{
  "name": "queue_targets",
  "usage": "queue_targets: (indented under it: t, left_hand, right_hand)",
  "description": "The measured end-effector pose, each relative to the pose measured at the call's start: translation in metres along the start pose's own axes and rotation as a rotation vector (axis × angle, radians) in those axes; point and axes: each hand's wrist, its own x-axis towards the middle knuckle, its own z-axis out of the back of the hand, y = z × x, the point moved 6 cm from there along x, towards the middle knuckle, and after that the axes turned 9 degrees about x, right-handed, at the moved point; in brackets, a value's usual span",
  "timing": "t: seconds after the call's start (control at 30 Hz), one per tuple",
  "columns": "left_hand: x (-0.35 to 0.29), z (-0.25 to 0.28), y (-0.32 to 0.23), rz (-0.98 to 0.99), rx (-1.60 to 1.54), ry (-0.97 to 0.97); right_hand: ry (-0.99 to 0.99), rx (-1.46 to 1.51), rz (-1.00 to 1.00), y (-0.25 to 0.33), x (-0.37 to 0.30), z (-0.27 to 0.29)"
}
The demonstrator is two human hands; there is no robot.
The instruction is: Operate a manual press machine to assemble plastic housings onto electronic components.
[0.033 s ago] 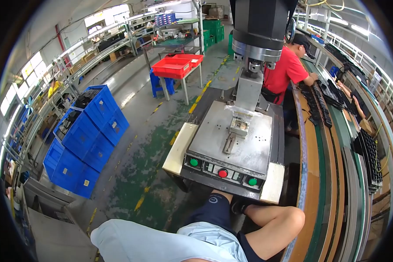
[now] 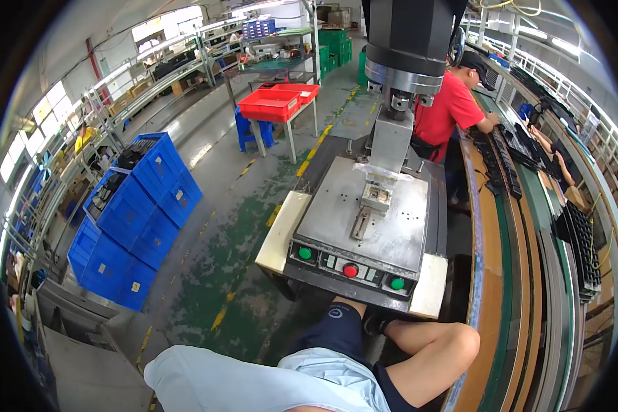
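Neither of my hands shows in the head view. A light blue cloth shape (image 2: 226, 381), part of my clothing, fills the bottom, and below the machine are my dark shorts (image 2: 333, 334) and bent bare knee (image 2: 453, 343). In front of me stands a bench press machine with a flat metal plate (image 2: 323, 213). Its front panel carries two green buttons, one of them the left green button (image 2: 305, 253), and a red button (image 2: 350, 270). A small metal fixture (image 2: 376, 198) sits on the plate, under the silver press head (image 2: 393, 141). Pale pads flank the plate.
Stacked blue crates (image 2: 141, 220) stand on the floor at left. Red trays (image 2: 271, 104) rest on a small table farther back. To the right runs a long conveyor bench (image 2: 491, 275) with black parts (image 2: 505, 165), where a person in a red shirt (image 2: 441, 113) works.
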Motion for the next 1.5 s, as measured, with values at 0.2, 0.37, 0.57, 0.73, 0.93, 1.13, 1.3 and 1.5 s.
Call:
queue_targets:
  t: [0.2, 0.37, 0.57, 0.73, 0.93, 1.13, 1.3, 1.5]
  left_hand:
    - [-0.002, -0.004, 0.003, -0.094, -0.140, -0.089]
    - [0.000, -0.005, 0.003, -0.149, -0.237, -0.143]
    - [-0.003, -0.012, 0.006, -0.193, -0.312, -0.212]
    - [-0.006, -0.023, 0.011, -0.219, -0.384, -0.261]
    - [-0.008, -0.039, 0.022, -0.204, -0.458, -0.312]
    - [-0.004, -0.046, 0.029, -0.171, -0.496, -0.349]
    - [-0.001, -0.050, 0.039, -0.165, -0.555, -0.426]
    - [-0.018, -0.021, 0.057, -0.170, -0.590, -0.528]
  right_hand:
    - [-0.022, -0.050, -0.031, 0.021, -0.028, -0.001]
    - [-0.046, -0.058, -0.045, 0.042, -0.048, -0.002]
    - [-0.057, -0.040, -0.029, 0.065, -0.072, -0.008]
    - [-0.073, -0.015, -0.029, 0.077, -0.095, -0.011]
    - [-0.082, 0.060, -0.038, 0.081, -0.118, -0.009]
    - [-0.096, 0.168, -0.029, 0.088, -0.133, 0.003]
    - [-0.083, 0.212, -0.040, 0.089, -0.138, 0.018]
    - [-0.050, 0.247, -0.035, 0.095, -0.141, 0.024]
